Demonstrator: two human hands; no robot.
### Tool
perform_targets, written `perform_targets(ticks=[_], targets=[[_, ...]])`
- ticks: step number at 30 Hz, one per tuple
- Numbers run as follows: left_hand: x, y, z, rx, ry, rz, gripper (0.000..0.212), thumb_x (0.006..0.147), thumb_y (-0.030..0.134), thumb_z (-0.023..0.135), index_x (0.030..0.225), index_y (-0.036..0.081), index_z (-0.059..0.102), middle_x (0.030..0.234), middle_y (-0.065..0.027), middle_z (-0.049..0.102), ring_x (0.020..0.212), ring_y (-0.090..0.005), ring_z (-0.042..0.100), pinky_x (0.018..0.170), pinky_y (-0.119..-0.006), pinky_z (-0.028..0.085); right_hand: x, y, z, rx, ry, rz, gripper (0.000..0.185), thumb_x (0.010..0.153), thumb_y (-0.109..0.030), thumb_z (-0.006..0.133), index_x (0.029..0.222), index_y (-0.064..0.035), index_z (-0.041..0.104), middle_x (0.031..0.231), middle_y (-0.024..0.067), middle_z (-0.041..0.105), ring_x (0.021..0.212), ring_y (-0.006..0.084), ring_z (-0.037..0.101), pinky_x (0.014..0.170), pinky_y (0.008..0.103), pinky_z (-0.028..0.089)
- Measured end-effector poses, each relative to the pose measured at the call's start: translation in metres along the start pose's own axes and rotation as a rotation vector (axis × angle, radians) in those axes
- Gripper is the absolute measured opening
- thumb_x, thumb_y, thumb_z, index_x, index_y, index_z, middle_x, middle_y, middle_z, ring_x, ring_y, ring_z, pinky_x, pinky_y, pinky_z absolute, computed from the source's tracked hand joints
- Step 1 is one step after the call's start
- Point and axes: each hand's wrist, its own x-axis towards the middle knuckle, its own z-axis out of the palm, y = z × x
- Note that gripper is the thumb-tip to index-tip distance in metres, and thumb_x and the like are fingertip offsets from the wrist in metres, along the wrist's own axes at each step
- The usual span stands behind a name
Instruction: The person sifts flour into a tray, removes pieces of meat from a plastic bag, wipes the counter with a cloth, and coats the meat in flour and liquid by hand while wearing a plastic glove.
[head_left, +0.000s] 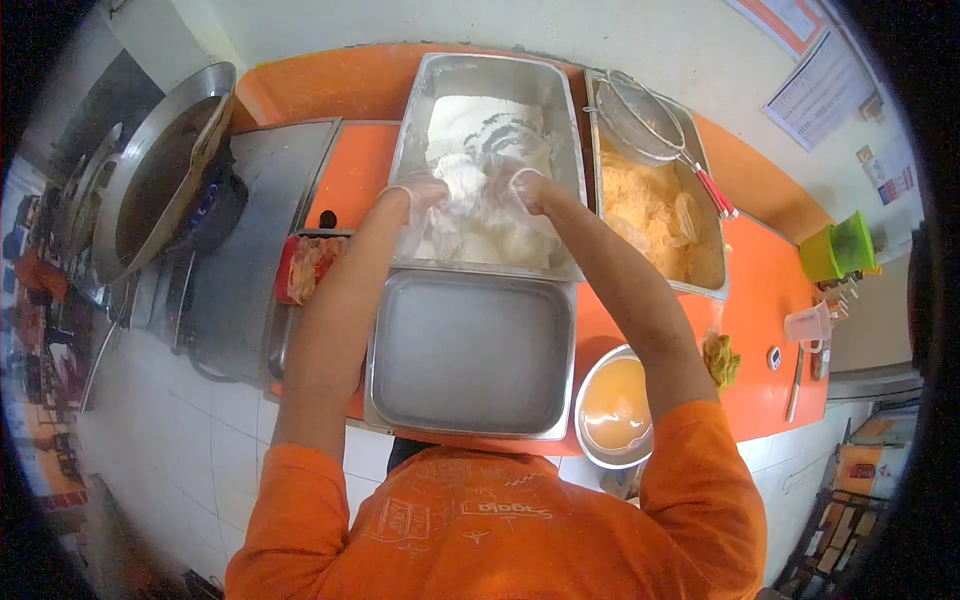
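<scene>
A deep steel pan (409, 112) of white flour-like powder (480, 120) stands before me, with pale lumps coated in powder in its near half. My left hand (425, 196), in a clear plastic glove, is inside the pan at its left, against a powder-covered clump (460, 176). Also in a clear glove, my right hand (525, 189) reaches into the powder at the right of that clump. Blur and powder hide the fingers of both hands, so their grip does not show. Nearer my body sits a steel pan of cloudy liquid (472, 352).
At right stand a pan of orange-tinted powder (645, 202) with a red-handled sieve (641, 120) on its rim, and a bowl of orange liquid (616, 397). At left, a large wok (161, 172) of dark liquid rests over a blue burner flame (202, 210). A red container (289, 270) holds pieces of food.
</scene>
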Motion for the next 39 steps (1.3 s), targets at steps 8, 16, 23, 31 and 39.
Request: perform_targets(ticks=[8, 16, 23, 31, 39], targets=[[0.007, -0.009, 0.040, 0.455, -0.551, 0.102, 0.048, 0.073, 0.024, 0.070, 0.116, 0.001, 0.068, 0.121, -0.0197, 0.065, 0.109, -0.0327, 0.065, 0.092, -0.043, 0.051, -0.017, 0.050, 0.049, -0.348, -0.429, 0.345, 0.012, 0.079, -0.006, 0.069, 0.092, -0.0039, 0.070, 0.087, 0.0063, 0.068, 0.072, 0.0195, 0.060, 0.067, 0.0362, 0.050], [-0.009, 0.019, 0.033, 0.069, 0.097, -0.011, 0.046, 0.072, 0.021, 0.066, 0.114, 0.002, 0.068, 0.117, -0.0188, 0.067, 0.107, -0.0322, 0.066, 0.092, -0.041, 0.052, -0.004, 0.083, 0.041, -0.307, -0.258, 0.230, 0.014, 0.080, -0.006, 0.068, 0.093, -0.0032, 0.070, 0.089, 0.0066, 0.068, 0.072, 0.0197, 0.060, 0.067, 0.0361, 0.050], [0.020, -0.011, -0.006, -0.174, -0.005, 0.014, 0.044, 0.077, 0.030, 0.060, 0.110, 0.003, 0.069, 0.112, -0.0205, 0.068, 0.097, -0.0313, 0.069, 0.083, -0.043, 0.054, 0.013, 0.037, -0.024, -0.306, -0.114, 0.296, 0.015, 0.080, -0.005, 0.067, 0.095, -0.0026, 0.070, 0.091, 0.0069, 0.068, 0.072, 0.0199, 0.061, 0.067, 0.0360, 0.050], [0.073, -0.042, 0.069, 0.403, -0.074, 0.131, 0.058, 0.075, 0.020, 0.066, 0.133, 0.009, 0.059, 0.119, -0.0182, 0.067, 0.109, -0.0325, 0.065, 0.093, -0.040, 0.051, 0.054, 0.127, 0.048, -0.274, -0.149, 0.187, 0.017, 0.080, -0.005, 0.066, 0.096, -0.0019, 0.070, 0.094, 0.0072, 0.069, 0.073, 0.0201, 0.061, 0.067, 0.0359, 0.051], [0.001, 0.015, -0.006, -0.050, 0.025, -0.035, 0.043, 0.075, 0.018, 0.064, 0.114, -0.001, 0.068, 0.115, -0.0252, 0.066, 0.108, -0.0353, 0.065, 0.091, -0.041, 0.051, 0.026, 0.030, 0.000, -0.564, -0.019, 0.033, 0.028, 0.072, -0.008, 0.072, 0.098, 0.0025, 0.070, 0.091, 0.0185, 0.070, 0.075, 0.0253, 0.064, 0.073, 0.0404, 0.050]])
